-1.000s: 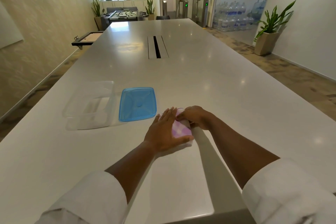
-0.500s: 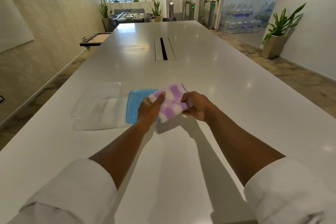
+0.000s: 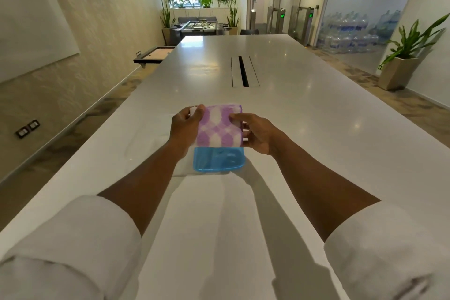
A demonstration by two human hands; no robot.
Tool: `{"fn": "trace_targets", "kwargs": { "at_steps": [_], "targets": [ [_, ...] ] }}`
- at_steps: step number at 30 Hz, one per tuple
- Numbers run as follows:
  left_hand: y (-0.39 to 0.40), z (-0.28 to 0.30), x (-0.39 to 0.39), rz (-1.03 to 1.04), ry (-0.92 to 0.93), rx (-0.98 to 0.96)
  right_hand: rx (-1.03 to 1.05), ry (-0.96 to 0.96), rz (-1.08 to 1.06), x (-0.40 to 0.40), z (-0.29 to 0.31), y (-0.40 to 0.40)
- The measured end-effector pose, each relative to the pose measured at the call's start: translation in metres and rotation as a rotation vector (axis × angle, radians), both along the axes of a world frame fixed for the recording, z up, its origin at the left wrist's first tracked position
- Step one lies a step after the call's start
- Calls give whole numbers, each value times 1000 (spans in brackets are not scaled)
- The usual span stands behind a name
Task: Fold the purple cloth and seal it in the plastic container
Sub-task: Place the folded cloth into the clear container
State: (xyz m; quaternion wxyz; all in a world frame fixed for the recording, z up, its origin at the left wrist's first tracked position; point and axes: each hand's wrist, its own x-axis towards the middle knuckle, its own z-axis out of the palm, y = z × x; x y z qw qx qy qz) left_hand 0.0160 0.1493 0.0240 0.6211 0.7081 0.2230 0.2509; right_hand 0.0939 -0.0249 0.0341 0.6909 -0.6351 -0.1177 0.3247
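Note:
The purple-and-white checked cloth (image 3: 219, 126) is folded into a small rectangle and held up in the air between both hands. My left hand (image 3: 185, 125) grips its left edge and my right hand (image 3: 258, 133) pinches its right edge. Below the cloth the blue lid (image 3: 219, 159) lies flat on the white table (image 3: 316, 129); the cloth hides its far half. The clear plastic container (image 3: 151, 151) sits left of the lid, mostly hidden behind my left forearm and hard to make out.
A cable slot (image 3: 243, 72) runs along the table's middle farther back. The table's left edge drops to the floor beside the wall. A potted plant (image 3: 401, 61) stands on the floor to the right.
The cloth went from pressed flat on the table to lifted in both hands. It now hangs over the blue lid, farther from me. The camera view also shifted.

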Motion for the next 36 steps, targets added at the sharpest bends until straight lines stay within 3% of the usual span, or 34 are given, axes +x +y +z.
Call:
{"fn": "trace_targets", "kwargs": {
  "at_steps": [14,27,30,36],
  "targets": [
    [122,31,-28,62,126,188,-191,-456,190,0,24,106],
    [178,13,-35,13,216,378,-397,-704,255,8,11,160],
    [184,11,-36,-12,319,527,-547,-911,325,10,8,164],
    [188,9,-33,-111,578,899,-820,-1131,489,4,5,170]
  ]
}}
